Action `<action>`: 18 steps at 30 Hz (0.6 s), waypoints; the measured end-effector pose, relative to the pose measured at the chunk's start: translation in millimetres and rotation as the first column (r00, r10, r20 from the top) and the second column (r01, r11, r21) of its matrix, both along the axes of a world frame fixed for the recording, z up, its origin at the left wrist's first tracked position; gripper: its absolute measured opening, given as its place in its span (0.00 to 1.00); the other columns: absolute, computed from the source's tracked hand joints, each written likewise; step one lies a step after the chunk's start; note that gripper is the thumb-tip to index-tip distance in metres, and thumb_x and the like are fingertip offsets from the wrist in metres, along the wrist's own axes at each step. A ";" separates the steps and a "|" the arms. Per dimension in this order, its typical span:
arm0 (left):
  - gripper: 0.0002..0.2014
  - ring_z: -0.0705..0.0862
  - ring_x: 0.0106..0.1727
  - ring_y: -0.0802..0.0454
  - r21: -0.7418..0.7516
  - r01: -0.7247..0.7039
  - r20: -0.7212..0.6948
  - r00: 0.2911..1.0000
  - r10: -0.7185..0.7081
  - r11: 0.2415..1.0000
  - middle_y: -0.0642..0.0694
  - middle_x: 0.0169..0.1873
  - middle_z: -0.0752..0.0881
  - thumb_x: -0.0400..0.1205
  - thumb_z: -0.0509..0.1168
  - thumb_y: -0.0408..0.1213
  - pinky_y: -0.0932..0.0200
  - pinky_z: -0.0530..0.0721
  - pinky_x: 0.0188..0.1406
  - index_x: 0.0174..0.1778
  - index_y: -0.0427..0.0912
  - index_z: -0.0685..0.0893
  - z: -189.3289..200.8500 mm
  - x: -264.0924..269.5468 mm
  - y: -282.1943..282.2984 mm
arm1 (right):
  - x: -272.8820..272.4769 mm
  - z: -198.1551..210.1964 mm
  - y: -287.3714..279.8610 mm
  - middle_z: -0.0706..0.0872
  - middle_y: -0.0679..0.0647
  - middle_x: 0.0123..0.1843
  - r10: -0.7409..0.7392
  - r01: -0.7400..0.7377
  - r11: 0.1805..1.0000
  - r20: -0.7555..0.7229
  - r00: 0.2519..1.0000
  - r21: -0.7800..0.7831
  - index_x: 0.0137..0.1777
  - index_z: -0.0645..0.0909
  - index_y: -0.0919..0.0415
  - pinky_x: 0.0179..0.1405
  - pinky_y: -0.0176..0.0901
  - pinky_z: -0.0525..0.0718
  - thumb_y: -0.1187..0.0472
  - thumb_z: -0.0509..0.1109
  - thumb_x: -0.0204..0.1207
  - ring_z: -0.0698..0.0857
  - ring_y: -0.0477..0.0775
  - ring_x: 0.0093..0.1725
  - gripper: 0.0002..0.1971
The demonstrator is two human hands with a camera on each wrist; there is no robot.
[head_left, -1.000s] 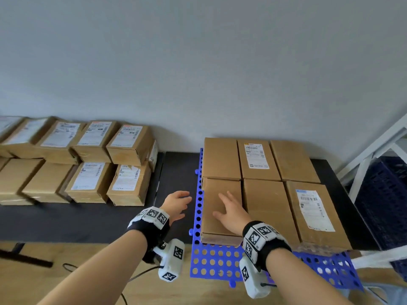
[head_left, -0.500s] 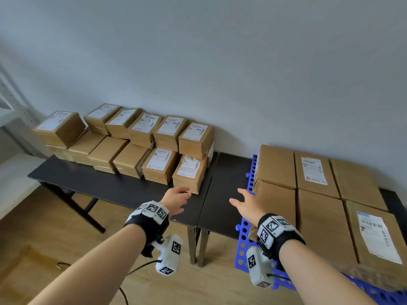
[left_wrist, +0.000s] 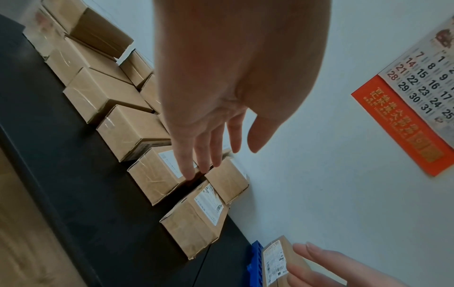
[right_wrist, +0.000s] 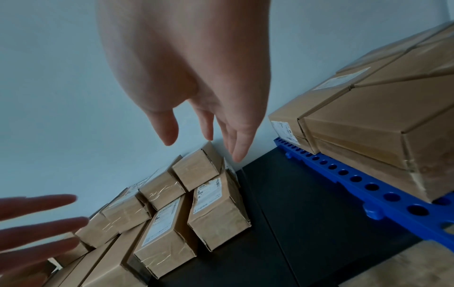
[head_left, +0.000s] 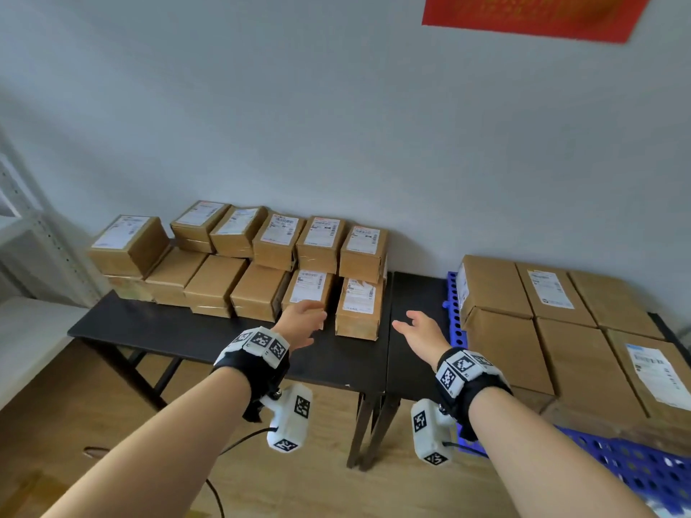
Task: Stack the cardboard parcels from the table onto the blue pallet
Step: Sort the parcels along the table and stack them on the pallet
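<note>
Several cardboard parcels lie in two rows on the black table (head_left: 179, 330), some stacked two high. The nearest right one, a labelled parcel (head_left: 359, 308) (left_wrist: 196, 219) (right_wrist: 216, 211), sits at the row's right end. My left hand (head_left: 303, 323) (left_wrist: 216, 139) hovers open just left of it, fingers straight, holding nothing. My right hand (head_left: 415, 330) (right_wrist: 203, 132) hovers open to its right, above the table, empty too. The blue pallet (head_left: 454, 319) (right_wrist: 343, 174) on the right carries several stacked parcels (head_left: 561, 330).
A grey wall runs behind the table, with a red calendar (head_left: 531, 13) (left_wrist: 417, 101) hung high on it. White metal shelving (head_left: 22, 233) stands at the far left. Wooden floor (head_left: 93, 405) lies in front of the table, with a cable (head_left: 239, 443) trailing from my left wrist.
My right hand left the parcel on the pallet and swung left over the table. My left hand reached forward to the table's parcels. The view turned left and up.
</note>
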State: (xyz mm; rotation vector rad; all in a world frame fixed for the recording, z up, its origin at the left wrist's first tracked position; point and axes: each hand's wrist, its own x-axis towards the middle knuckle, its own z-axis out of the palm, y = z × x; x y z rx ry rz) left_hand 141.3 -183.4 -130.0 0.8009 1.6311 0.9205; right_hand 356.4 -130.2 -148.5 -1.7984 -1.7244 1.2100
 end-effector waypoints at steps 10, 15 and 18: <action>0.19 0.77 0.60 0.49 0.053 0.025 -0.044 0.999 -0.022 0.998 0.44 0.58 0.78 0.84 0.60 0.34 0.48 0.78 0.64 0.71 0.43 0.75 -3.8 -20.1 56.5 | -31.3 8.3 44.5 0.67 0.60 0.80 0.001 0.000 1.000 -0.046 0.999 0.025 0.80 0.61 0.63 0.74 0.49 0.67 0.53 0.64 0.82 0.67 0.58 0.78 0.30; 0.18 0.77 0.61 0.50 0.048 0.014 -0.036 0.999 -0.012 0.999 0.43 0.62 0.78 0.84 0.60 0.34 0.48 0.77 0.66 0.71 0.43 0.75 -7.9 -21.8 96.7 | -40.3 9.3 87.6 0.70 0.60 0.78 0.017 -0.017 1.000 -0.079 0.997 0.004 0.80 0.62 0.64 0.63 0.40 0.69 0.55 0.64 0.82 0.70 0.57 0.76 0.29; 0.19 0.75 0.67 0.48 0.037 0.014 -0.042 0.999 -0.012 0.999 0.42 0.66 0.77 0.84 0.60 0.34 0.47 0.76 0.68 0.72 0.43 0.74 -5.9 -22.3 120.2 | -47.3 11.6 117.4 0.73 0.61 0.75 0.034 -0.035 0.999 -0.084 0.996 -0.014 0.78 0.64 0.65 0.56 0.38 0.68 0.57 0.63 0.83 0.74 0.58 0.73 0.26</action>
